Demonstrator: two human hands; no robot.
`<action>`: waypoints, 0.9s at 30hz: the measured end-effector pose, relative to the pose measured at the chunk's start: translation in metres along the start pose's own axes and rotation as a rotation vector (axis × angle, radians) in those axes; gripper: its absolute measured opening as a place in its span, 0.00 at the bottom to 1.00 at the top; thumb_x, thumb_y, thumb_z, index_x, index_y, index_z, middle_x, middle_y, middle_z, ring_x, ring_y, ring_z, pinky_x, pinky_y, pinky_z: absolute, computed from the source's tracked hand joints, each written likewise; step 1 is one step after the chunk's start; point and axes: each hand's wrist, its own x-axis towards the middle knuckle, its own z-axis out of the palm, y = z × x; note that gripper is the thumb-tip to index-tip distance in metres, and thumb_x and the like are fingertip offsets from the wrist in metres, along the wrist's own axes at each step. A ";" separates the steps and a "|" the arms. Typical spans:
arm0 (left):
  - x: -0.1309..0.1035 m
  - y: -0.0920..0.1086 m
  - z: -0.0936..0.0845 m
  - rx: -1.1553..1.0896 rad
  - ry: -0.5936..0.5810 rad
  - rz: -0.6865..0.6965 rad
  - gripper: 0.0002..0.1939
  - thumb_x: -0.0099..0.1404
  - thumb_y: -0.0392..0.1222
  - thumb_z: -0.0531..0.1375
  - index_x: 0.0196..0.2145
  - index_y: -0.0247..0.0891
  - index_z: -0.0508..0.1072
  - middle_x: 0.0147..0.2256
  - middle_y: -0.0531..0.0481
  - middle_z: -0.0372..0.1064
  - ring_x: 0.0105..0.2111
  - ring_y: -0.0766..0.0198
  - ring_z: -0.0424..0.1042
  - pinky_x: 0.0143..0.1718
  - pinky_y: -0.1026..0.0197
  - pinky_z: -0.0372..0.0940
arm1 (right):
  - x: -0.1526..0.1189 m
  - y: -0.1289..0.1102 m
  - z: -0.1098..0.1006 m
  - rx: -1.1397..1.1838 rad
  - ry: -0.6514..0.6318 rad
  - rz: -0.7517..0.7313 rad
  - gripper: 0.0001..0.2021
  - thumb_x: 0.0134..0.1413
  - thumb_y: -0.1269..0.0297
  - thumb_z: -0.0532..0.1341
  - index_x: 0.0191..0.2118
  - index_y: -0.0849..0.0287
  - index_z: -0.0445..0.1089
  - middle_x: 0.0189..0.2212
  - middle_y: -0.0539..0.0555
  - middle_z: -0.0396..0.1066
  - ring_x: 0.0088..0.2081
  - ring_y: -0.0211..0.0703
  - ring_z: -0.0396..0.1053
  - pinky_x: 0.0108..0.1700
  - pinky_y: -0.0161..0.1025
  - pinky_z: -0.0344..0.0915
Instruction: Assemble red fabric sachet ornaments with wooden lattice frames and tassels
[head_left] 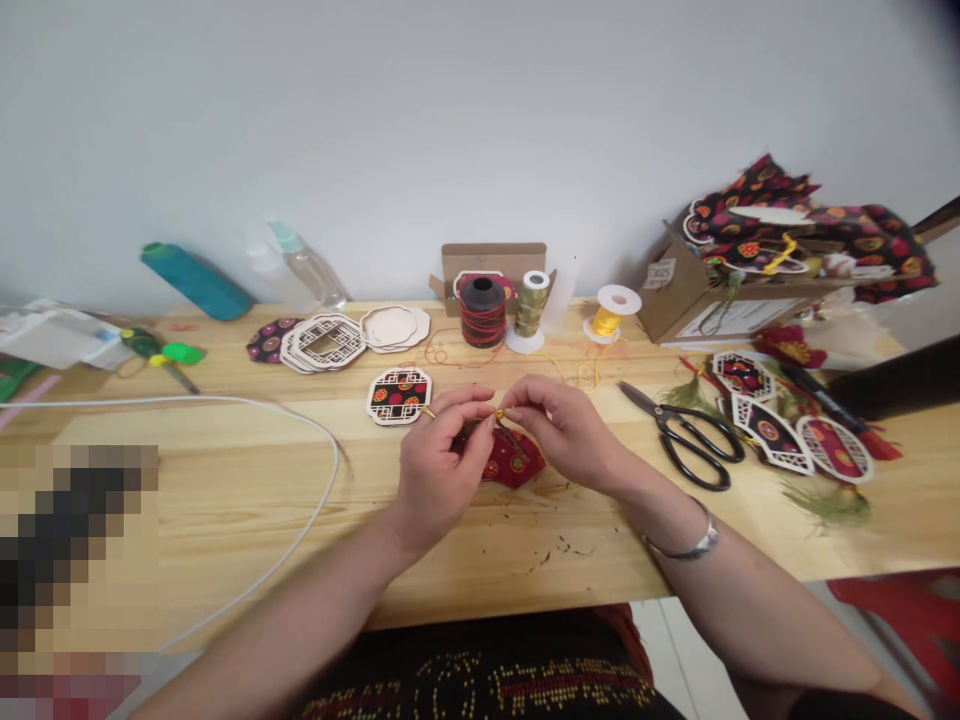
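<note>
Pinching the small yellow piece (499, 413) at frame centre, the left hand (444, 458) and right hand (566, 428) meet fingertip to fingertip above the red patterned piece (519, 466), which they partly hide. From afar, I judge so tiny a thing could slip if either pinch loosens, and loose yellow thread (598, 375) beyond the right hand could snag. Right of centre, the scissors (660, 412) crowd a sideways swing. More room lies left, up to the white cable (337, 462); the near edge of the counter (487, 570) runs low across the frame.
</note>
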 end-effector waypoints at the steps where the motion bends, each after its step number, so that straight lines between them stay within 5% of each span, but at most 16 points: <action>1: 0.000 0.000 0.000 -0.001 -0.004 -0.004 0.06 0.62 0.31 0.59 0.35 0.36 0.75 0.42 0.45 0.74 0.42 0.62 0.74 0.43 0.58 0.69 | 0.000 -0.001 0.000 0.066 -0.028 0.045 0.07 0.57 0.71 0.55 0.30 0.60 0.69 0.27 0.50 0.69 0.30 0.37 0.65 0.35 0.35 0.61; 8: -0.001 0.002 0.000 -0.028 -0.008 -0.023 0.05 0.62 0.33 0.59 0.37 0.37 0.72 0.46 0.43 0.68 0.38 0.64 0.73 0.37 0.61 0.70 | 0.002 -0.002 0.001 0.361 -0.061 0.264 0.07 0.54 0.65 0.58 0.28 0.61 0.69 0.23 0.48 0.68 0.25 0.33 0.61 0.28 0.32 0.58; 13: -0.003 0.002 0.000 -0.103 -0.022 -0.051 0.06 0.61 0.36 0.61 0.37 0.37 0.69 0.49 0.43 0.65 0.24 0.74 0.67 0.24 0.66 0.66 | 0.002 -0.003 0.001 0.392 -0.045 0.263 0.07 0.52 0.65 0.59 0.27 0.61 0.70 0.23 0.48 0.69 0.26 0.34 0.63 0.30 0.33 0.60; 20: 0.000 0.003 -0.001 0.028 -0.014 0.004 0.02 0.62 0.37 0.61 0.33 0.37 0.72 0.43 0.45 0.70 0.37 0.64 0.72 0.33 0.63 0.69 | 0.002 -0.002 0.001 0.332 -0.048 0.226 0.07 0.51 0.66 0.59 0.26 0.61 0.71 0.23 0.48 0.69 0.26 0.34 0.62 0.29 0.32 0.59; 27: 0.002 0.003 -0.001 0.043 -0.024 -0.005 0.02 0.63 0.35 0.60 0.32 0.37 0.73 0.42 0.46 0.71 0.40 0.62 0.72 0.40 0.59 0.68 | 0.002 -0.002 0.000 0.307 -0.041 0.223 0.07 0.51 0.66 0.60 0.27 0.61 0.72 0.23 0.49 0.70 0.25 0.34 0.62 0.29 0.33 0.59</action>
